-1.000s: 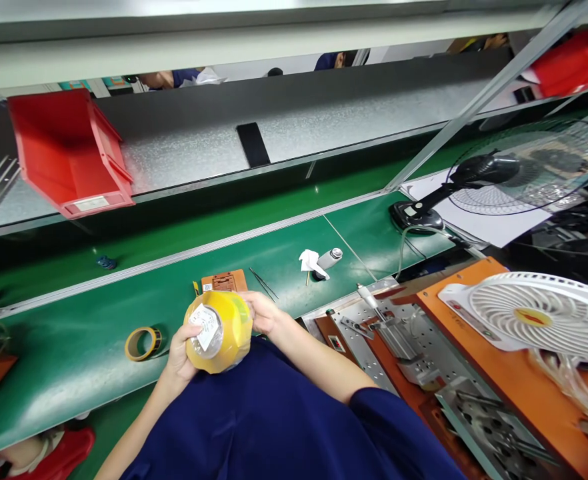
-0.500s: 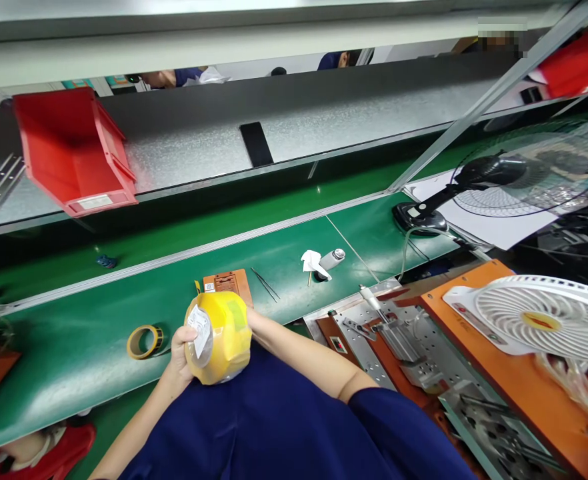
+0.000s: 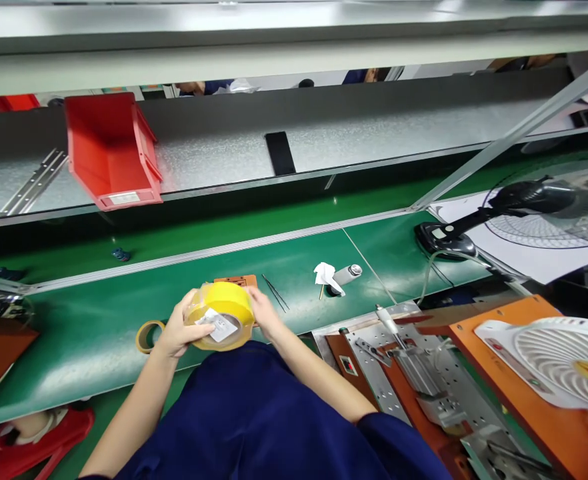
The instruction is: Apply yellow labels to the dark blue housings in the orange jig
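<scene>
A large roll of yellow tape [image 3: 229,298], partly covered in clear plastic wrap with a white label in its core, is held in front of my body. My left hand [image 3: 180,328] grips its left side, thumb over the label. Closed against the roll's right side is my right hand [image 3: 264,311], its fingertips partly hidden. Just behind the roll, an orange fixture block [image 3: 237,281] shows only in part. To the left on the green bench lies a smaller tape roll [image 3: 149,336]. A pair of tweezers [image 3: 275,293] rests right of the block.
A bottle [image 3: 348,275] with crumpled white paper [image 3: 325,275] lies on the bench. Right stand a metal press fixture [image 3: 419,373], a white fan [image 3: 564,353] and a black fan [image 3: 454,230]. The shelf above carries a red bin [image 3: 111,150] and a black phone-like slab [image 3: 280,153].
The yellow tape roll has turned and tilted, its labelled core now facing more toward me. My right hand has come into sight at its right side. The whole view has shifted.
</scene>
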`<action>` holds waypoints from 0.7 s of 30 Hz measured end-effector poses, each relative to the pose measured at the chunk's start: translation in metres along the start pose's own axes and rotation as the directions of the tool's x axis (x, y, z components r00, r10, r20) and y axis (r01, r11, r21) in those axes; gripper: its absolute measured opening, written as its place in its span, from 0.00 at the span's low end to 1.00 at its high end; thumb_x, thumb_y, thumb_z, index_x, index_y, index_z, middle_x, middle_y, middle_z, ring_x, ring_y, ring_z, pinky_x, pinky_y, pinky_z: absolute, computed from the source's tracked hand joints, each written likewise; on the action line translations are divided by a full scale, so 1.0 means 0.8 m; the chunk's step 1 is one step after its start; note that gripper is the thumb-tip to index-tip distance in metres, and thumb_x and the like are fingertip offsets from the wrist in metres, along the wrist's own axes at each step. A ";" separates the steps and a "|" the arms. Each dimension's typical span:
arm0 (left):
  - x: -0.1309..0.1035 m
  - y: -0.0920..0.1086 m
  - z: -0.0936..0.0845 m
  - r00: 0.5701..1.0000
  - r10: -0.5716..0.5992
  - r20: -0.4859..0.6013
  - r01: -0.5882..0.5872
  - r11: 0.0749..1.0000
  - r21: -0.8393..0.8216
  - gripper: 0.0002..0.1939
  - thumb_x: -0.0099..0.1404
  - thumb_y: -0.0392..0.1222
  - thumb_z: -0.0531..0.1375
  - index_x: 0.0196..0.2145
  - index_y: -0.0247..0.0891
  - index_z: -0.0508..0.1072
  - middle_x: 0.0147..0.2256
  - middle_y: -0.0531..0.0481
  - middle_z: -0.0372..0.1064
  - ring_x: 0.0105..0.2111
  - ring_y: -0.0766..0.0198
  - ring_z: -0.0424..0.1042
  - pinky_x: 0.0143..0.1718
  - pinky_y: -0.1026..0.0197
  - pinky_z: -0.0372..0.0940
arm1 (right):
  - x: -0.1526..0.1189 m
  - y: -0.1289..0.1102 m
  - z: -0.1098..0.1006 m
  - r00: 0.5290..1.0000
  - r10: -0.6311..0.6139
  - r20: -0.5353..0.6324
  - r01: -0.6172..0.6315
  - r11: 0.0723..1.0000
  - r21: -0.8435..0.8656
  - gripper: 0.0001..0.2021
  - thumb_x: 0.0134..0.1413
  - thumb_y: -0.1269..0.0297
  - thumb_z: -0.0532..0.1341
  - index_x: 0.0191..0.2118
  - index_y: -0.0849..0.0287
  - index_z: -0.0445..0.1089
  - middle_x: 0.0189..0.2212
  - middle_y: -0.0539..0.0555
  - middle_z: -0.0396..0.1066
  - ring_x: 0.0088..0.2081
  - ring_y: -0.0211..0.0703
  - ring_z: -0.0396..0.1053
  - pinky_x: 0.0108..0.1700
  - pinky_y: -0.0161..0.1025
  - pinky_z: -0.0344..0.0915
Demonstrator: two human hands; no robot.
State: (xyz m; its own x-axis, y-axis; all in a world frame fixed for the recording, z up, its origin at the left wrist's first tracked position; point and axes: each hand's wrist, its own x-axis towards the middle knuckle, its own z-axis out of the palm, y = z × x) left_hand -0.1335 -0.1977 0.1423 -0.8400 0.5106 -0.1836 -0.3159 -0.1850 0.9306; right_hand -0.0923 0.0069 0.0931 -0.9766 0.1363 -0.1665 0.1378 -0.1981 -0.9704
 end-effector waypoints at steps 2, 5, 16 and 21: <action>0.003 0.007 -0.009 0.999 0.003 0.034 -0.008 0.988 0.156 0.32 0.44 0.36 0.75 0.47 0.38 0.72 0.42 0.48 0.75 0.41 0.57 0.75 0.41 0.60 0.71 | -0.001 -0.021 -0.018 0.996 -0.071 0.050 0.071 0.997 0.001 0.30 0.63 0.37 0.51 0.54 0.56 0.70 0.51 0.57 0.72 0.54 0.47 0.68 0.61 0.48 0.63; 0.007 0.005 -0.011 0.996 -0.033 0.086 0.016 0.981 0.194 0.36 0.45 0.41 0.76 0.51 0.39 0.70 0.45 0.48 0.73 0.43 0.56 0.75 0.42 0.60 0.70 | -0.006 -0.053 -0.033 0.937 -0.118 0.329 0.167 0.978 -0.124 0.33 0.55 0.42 0.64 0.61 0.53 0.64 0.60 0.57 0.66 0.60 0.50 0.64 0.64 0.48 0.60; 0.024 -0.011 -0.007 0.974 -0.188 0.125 0.206 0.967 -0.149 0.25 0.58 0.52 0.70 0.51 0.41 0.76 0.50 0.43 0.72 0.47 0.57 0.73 0.50 0.59 0.68 | -0.036 -0.068 -0.023 0.887 -0.120 0.447 0.309 0.872 -0.379 0.33 0.41 0.54 0.75 0.53 0.55 0.64 0.50 0.56 0.68 0.51 0.50 0.67 0.55 0.47 0.63; 0.026 -0.028 -0.012 0.970 -0.241 0.045 0.244 0.967 -0.078 0.22 0.51 0.56 0.74 0.27 0.33 0.76 0.25 0.49 0.71 0.23 0.68 0.67 0.26 0.67 0.63 | -0.036 -0.064 -0.025 0.904 -0.006 0.427 0.098 0.976 -0.194 0.35 0.37 0.56 0.77 0.52 0.56 0.66 0.48 0.54 0.68 0.51 0.49 0.68 0.53 0.45 0.64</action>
State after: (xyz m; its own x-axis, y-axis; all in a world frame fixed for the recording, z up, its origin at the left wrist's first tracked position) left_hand -0.1481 -0.1910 0.1147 -0.7185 0.5775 -0.3876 -0.5445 -0.1204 0.8300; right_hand -0.0678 0.0328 0.1439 -0.9545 -0.2898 -0.0699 0.0704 0.0085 -0.9975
